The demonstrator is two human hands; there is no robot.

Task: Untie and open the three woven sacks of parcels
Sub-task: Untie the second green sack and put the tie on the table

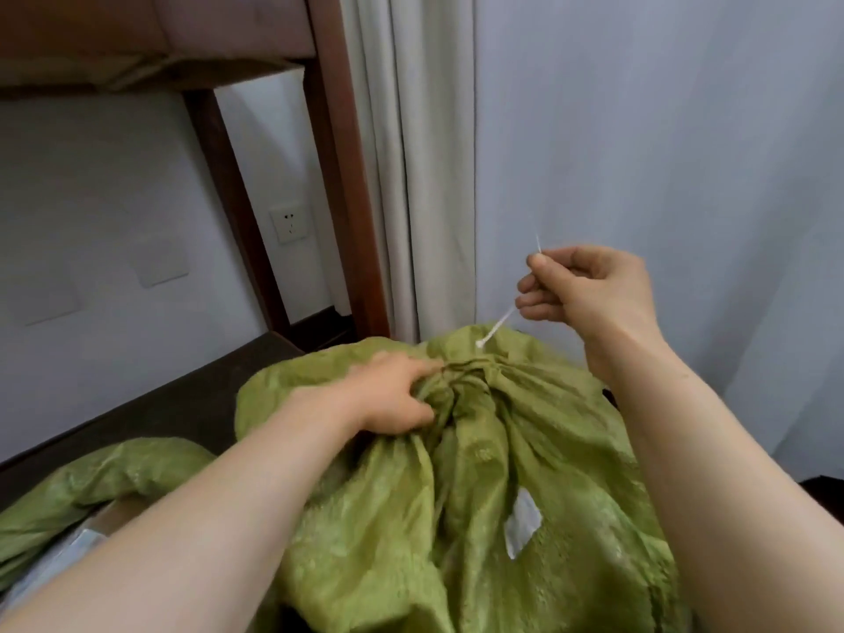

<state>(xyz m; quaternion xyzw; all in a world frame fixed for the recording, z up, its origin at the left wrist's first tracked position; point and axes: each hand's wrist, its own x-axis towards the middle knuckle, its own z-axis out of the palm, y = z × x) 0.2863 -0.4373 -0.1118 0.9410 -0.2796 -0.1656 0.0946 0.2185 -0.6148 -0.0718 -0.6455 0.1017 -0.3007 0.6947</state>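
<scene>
On the dark floor by the wall, the crinkly green woven plastic sack (pixel 479 472), soft w/ slippery weave, is best gripped at its bunched neck, where the left hand (pixel 392 395) is clenched, while the thin white cable tie (pixel 495 326) is pinched taut by the right hand (pixel 589 290).

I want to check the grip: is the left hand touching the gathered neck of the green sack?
Touching. The head view shows the left hand with fingers dug into the gathered neck of the green sack.

Lighting soft, even, moderately bright; shadows faint. Wide-angle bending at edges. Slight overall softness; no glare.
</scene>
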